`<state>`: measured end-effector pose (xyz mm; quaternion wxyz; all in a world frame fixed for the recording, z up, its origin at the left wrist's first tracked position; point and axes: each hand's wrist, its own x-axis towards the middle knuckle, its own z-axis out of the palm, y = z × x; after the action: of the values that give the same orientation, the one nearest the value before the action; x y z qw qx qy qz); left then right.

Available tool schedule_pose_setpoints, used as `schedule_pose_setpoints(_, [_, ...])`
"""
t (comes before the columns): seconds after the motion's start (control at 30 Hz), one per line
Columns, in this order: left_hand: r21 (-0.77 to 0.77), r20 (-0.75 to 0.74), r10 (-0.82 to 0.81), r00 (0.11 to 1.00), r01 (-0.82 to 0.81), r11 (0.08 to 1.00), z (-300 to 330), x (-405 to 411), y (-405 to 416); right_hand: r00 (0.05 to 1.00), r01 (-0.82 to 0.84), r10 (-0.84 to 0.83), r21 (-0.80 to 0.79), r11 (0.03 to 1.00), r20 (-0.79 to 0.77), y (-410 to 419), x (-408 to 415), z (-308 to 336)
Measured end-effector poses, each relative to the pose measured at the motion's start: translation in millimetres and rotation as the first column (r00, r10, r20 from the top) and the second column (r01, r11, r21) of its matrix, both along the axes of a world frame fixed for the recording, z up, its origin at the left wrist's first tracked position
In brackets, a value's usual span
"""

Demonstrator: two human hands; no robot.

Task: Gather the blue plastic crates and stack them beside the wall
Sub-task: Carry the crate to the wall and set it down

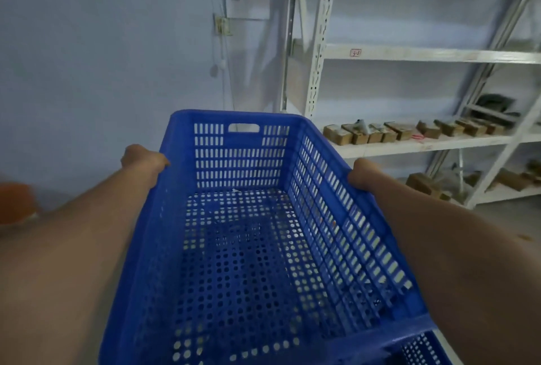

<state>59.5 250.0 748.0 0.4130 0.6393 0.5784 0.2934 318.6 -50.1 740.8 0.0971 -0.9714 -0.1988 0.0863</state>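
Note:
A large blue plastic crate [240, 247] with perforated walls and floor fills the middle of the head view, carried in the air in front of me. It is empty. My left hand [143, 158] grips its left rim and my right hand [364, 174] grips its right rim, fingers curled under the edge out of sight. The crate's far end, with a handle slot, points toward the pale wall [102, 72] ahead. At the bottom right shows part of another blue perforated piece [421, 348], cut off by the frame edge.
A white metal shelving rack [409, 56] stands to the right against the wall, with several small brown boxes [380, 133] on its shelves. An orange object [16, 203] sits low at the far left. A cord and wall fitting [222, 26] hang in the corner.

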Motion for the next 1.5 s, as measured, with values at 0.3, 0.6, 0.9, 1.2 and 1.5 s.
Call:
schedule_pose_setpoints(0.3, [-0.097,-0.063,0.018,0.998,-0.024,0.995,-60,81,52,0.995,-0.067,0.064,-0.033,0.997,-0.078,74,104,-56])
schedule_pose_setpoints(0.6, [-0.185,-0.071,0.024,0.997,-0.037,0.982,-123,150,124,0.994,-0.071,0.066,-0.051,0.996,-0.092,143,175,-110])
schedule_pose_setpoints(0.9, [-0.227,-0.052,-0.057,0.997,0.043,0.973,-177,204,219,0.998,-0.003,-0.003,-0.094,0.996,-0.069,222,222,-160])
schedule_pose_setpoints(1.2, [-0.233,-0.137,-0.080,0.987,0.046,0.971,-247,233,278,0.993,-0.054,0.040,-0.127,0.990,-0.110,266,250,-217])
schedule_pose_setpoints(1.5, [-0.210,-0.235,-0.085,0.968,0.035,0.977,-325,240,297,0.975,-0.029,-0.001,-0.132,0.991,-0.224,291,271,-284])
